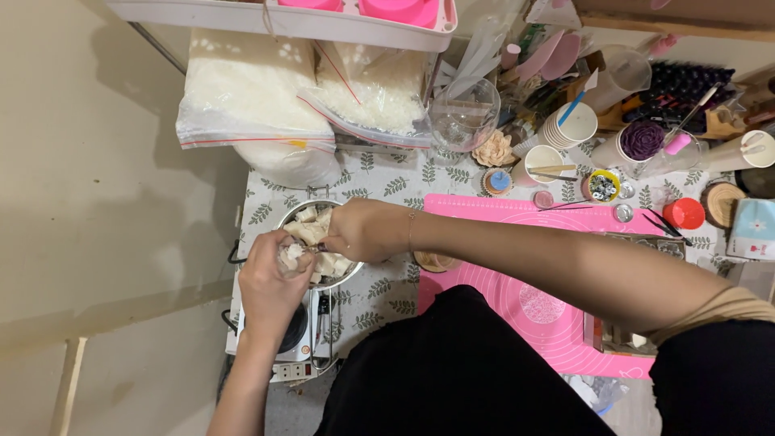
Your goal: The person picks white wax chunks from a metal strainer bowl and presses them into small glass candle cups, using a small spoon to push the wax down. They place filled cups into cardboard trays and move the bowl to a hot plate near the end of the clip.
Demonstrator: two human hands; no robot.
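Both hands meet over the metal pot (349,273), which sits on a small hotplate (292,339) at the table's left edge. The left hand (270,284) curls its fingers (284,260) around a pale wax chunk (292,252), held just above the rim, seemingly so pieces fall inside. The right hand (363,230) reaches across with its fingers closed, touching the chunks (311,228) heaped in the pot; what it pinches I cannot tell. Beyond the fingers lie bags of white flakes (250,97); a pink mat (517,266) lies behind the right wrist.
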